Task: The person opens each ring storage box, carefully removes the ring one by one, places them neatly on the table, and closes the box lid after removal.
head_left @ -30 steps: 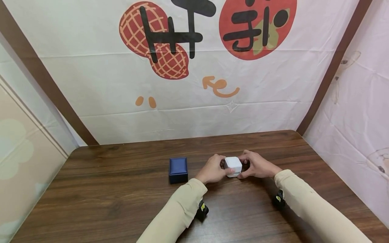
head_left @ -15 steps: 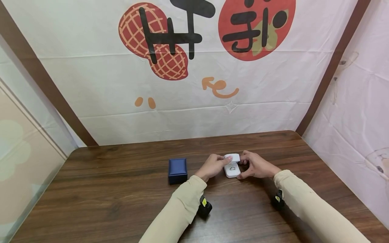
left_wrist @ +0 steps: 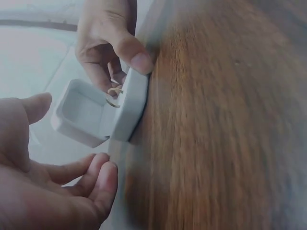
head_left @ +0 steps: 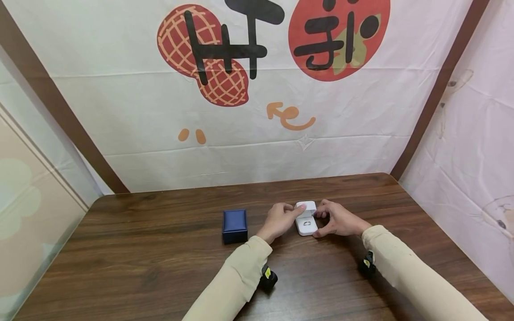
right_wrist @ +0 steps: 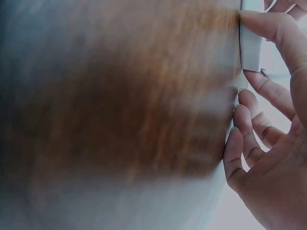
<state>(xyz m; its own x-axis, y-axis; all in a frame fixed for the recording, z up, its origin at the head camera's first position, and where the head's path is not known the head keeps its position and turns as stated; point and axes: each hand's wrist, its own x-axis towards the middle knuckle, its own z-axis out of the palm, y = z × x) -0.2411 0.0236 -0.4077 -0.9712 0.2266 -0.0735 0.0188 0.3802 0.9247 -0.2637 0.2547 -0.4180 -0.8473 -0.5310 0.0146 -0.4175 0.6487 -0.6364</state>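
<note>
**One White Box, Flanked on Both Sides**

Thumb and index finger of the right hand pinch the base, which lies just to their left; we count this hand the nearer. Across from it, the left hand has its fingers loosely parted, the thumb beside the lid, though we cannot tell whether it touches. Between them the box rests on the table, its open length running front to back: base toward the person, lid raised on the far side, a ring seated in the base. Well to the left stands a closed blue box. A second ago, we saw the lid down and no ring.
</note>
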